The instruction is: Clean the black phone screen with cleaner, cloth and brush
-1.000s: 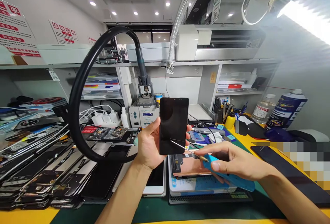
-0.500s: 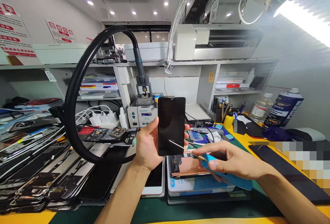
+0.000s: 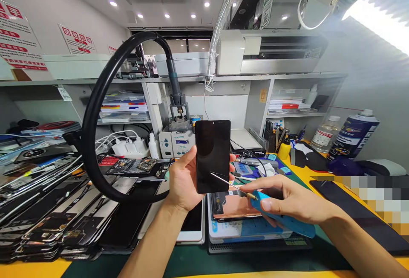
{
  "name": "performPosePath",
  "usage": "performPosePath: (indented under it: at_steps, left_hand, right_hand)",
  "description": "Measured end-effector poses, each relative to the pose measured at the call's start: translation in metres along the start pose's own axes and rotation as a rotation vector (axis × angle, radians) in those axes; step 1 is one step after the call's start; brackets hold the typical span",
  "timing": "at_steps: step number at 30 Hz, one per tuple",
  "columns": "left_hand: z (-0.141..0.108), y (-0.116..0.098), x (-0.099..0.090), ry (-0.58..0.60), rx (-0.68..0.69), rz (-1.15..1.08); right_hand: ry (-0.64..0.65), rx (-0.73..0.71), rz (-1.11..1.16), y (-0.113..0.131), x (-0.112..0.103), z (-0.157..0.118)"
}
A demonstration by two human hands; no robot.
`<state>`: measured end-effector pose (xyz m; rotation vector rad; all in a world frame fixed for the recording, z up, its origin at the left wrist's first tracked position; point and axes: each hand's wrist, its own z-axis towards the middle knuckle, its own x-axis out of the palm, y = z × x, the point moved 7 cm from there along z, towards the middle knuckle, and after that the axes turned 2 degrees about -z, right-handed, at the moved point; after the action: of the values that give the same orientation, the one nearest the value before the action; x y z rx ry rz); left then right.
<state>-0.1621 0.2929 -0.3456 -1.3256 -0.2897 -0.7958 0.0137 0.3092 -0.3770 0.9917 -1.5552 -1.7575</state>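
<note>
My left hand (image 3: 182, 180) is wrapped round a black phone screen (image 3: 213, 152), thumb at its left edge and fingertips at its right edge, holding it upright. A blue-handled tool (image 3: 284, 216) with a brass collar and a thin metal shaft is gripped in my right hand (image 3: 284, 197). The tip of the shaft is in front of the lower part of the screen; whether it touches cannot be told. Below, a phone part with a copper-coloured back (image 3: 234, 207) lies on a blue and white box (image 3: 239, 229).
Stacks of phone screens (image 3: 86, 214) cover the left side. A thick black hose (image 3: 87, 141) arches over them beside a white soldering station (image 3: 177, 141). At the right are a yellow bottle (image 3: 283, 149), a spray can (image 3: 353, 135) and a dark phone panel (image 3: 358, 214).
Both hands, the screen and the tool hold almost the same pose. The whole view has shifted very slightly.
</note>
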Motion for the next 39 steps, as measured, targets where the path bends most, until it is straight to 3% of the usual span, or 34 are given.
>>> performPosePath:
  at_steps: [5,10,15,18,21,23,26,31,35,39]
  left_hand:
    - [0.002,0.002,-0.006,-0.080,-0.024,-0.045]
    - [0.004,0.004,-0.009,-0.081,-0.025,-0.165]
    - [0.005,0.003,-0.006,-0.072,0.006,-0.120]
    - [0.006,-0.001,-0.012,-0.172,0.110,0.138]
    - [0.002,-0.015,-0.022,-0.380,0.361,0.540]
    - [-0.001,-0.020,-0.025,-0.471,0.486,0.690]
    - [-0.005,-0.023,-0.025,-0.531,0.630,0.853]
    - [-0.014,-0.022,-0.002,-0.487,0.928,1.472]
    - [-0.014,-0.017,-0.001,-0.447,0.973,1.615]
    - [-0.009,-0.021,-0.011,-0.490,0.901,1.557]
  right_hand:
    - [0.014,-0.012,-0.003,-0.001,-0.001,-0.001]
    - [0.028,-0.052,0.094,0.000,-0.002,-0.002]
    - [-0.040,-0.078,0.176,0.002,-0.009,-0.004]
    - [-0.041,-0.101,0.222,0.004,-0.012,-0.005]
    - [-0.056,-0.129,0.308,0.005,-0.015,-0.008]
    - [-0.101,-0.135,0.356,0.005,-0.018,-0.010]
    - [-0.188,-0.134,0.389,0.005,-0.022,-0.012]
    - [-0.182,-0.099,0.380,0.003,-0.023,-0.010]
    - [-0.144,-0.144,0.401,0.005,-0.026,-0.006]
    - [-0.179,-0.143,0.396,0.005,-0.029,-0.004]
